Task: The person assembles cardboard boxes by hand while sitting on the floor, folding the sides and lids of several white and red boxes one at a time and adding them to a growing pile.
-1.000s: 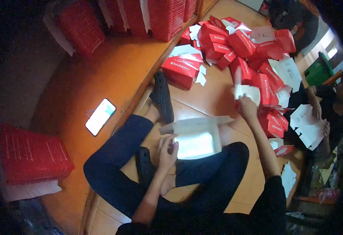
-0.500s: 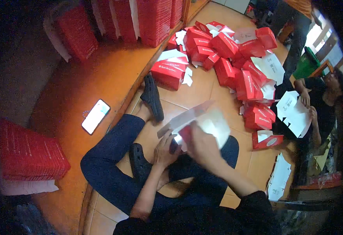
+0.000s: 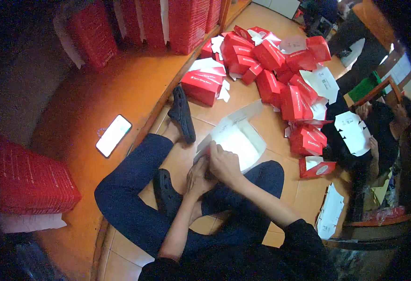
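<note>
Between my bent legs a partly folded cardboard box [image 3: 243, 143] shows its bright white inside, its lid flap standing up at the far left side. My left hand [image 3: 197, 178] grips the near left corner from below, some of its fingers hidden. Pressed to the wall at that same corner, my right hand [image 3: 225, 166] has its fingers curled over the edge. The two hands almost touch. Black slip-on shoes [image 3: 182, 116] are on my feet.
Folded red boxes [image 3: 269, 54] lie heaped ahead on the tiled floor. Left, a wooden ledge [image 3: 154, 84] bears a lit phone [image 3: 114, 136] and stacked red cardboard [image 3: 37, 180]. At right a person holds a white cardboard blank [image 3: 353, 133]; another blank [image 3: 329, 213] lies nearer.
The box has turned from a blur so that its white inside faces up. My right hand has moved left, close to my left. The other person's blank has shifted and turned.
</note>
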A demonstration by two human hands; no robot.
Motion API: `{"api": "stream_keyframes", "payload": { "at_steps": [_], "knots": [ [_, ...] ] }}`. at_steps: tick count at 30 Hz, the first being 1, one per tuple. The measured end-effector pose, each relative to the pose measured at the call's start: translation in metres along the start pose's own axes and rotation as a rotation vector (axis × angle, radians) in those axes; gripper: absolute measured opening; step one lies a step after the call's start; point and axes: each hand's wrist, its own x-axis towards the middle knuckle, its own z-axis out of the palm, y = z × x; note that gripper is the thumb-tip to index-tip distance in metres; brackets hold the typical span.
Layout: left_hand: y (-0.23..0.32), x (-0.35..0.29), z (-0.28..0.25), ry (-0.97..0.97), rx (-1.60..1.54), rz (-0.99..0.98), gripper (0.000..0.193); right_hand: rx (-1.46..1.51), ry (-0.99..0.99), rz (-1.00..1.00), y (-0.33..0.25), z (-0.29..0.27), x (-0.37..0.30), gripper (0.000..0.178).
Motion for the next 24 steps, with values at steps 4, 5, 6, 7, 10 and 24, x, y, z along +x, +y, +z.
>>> {"api": "stream_keyframes", "payload": {
  "at_steps": [4, 5, 6, 7, 10, 24],
  "knots": [
    [0.004, 0.001, 0.007, 0.039, 0.010, 0.007, 0.075, -0.031, -0.025, 0.029, 0.004, 0.003, -0.003, 0.038],
    [0.001, 0.000, 0.009, 0.039, 0.009, 0.008, 0.075, -0.018, -0.015, 0.040, 0.005, 0.004, -0.003, 0.037],
    [-0.002, 0.000, 0.012, 0.072, 0.017, 0.041, 0.077, -0.005, -0.005, 0.050, 0.005, 0.003, -0.002, 0.037],
    [-0.002, 0.001, 0.013, 0.105, 0.026, 0.074, 0.079, -0.005, -0.004, 0.051, 0.005, 0.004, -0.002, 0.037],
    [0.001, 0.000, 0.011, 0.146, 0.048, 0.092, 0.080, 0.022, -0.029, 0.085, 0.008, 0.003, 0.003, 0.031],
    [0.028, 0.001, 0.004, 0.171, 0.105, 0.098, 0.062, 0.161, -0.037, 0.114, 0.014, 0.009, 0.003, 0.016]
  ]
}}
